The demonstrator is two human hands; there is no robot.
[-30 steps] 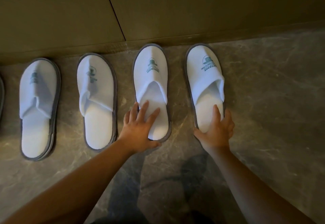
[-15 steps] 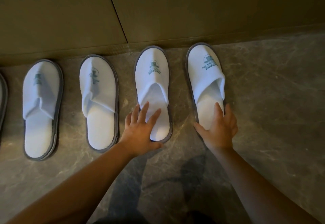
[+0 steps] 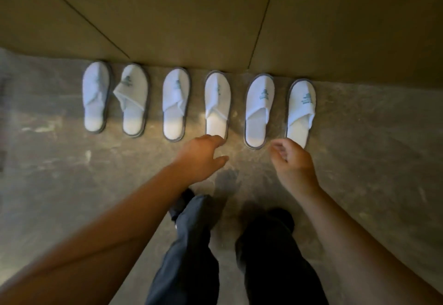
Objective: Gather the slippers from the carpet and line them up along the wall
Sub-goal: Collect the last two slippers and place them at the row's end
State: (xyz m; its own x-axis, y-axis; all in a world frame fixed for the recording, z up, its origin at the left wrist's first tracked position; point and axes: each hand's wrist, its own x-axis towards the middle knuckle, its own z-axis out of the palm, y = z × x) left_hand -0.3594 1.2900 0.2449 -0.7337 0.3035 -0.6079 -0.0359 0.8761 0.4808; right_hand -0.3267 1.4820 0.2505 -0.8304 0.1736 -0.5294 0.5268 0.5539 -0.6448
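Six white slippers with grey edging stood in a row on the marbled stone floor (image 3: 359,161), toes at the foot of the tan wall (image 3: 191,17) and heels toward the person. From the left end of the row, the first slipper (image 3: 95,97) and the second slipper (image 3: 134,100) sat just beside each other, the second one's upper creased and folded outward toward the first. The third slipper (image 3: 175,104), the fourth slipper (image 3: 217,103), the fifth slipper (image 3: 259,110) and the sixth slipper (image 3: 301,112) followed with floor showing between each pair. Blue-green logos showed on most of the uppers, too blurred to read. The left hand (image 3: 200,157) reached out just short of the fourth slipper's heel, fingers loosely extended and thumb spread, gripping nothing; whether the fingertips touched the heel could not be told through the blur. The right hand (image 3: 293,161) hung over the floor between the heels of the fifth and sixth slippers, covering part of the sixth slipper's heel, its fingers loosely curled and relaxed with nothing in them. Below the hands, the person's dark trouser legs (image 3: 191,244) and dark shoes stood on the floor, back from the row.
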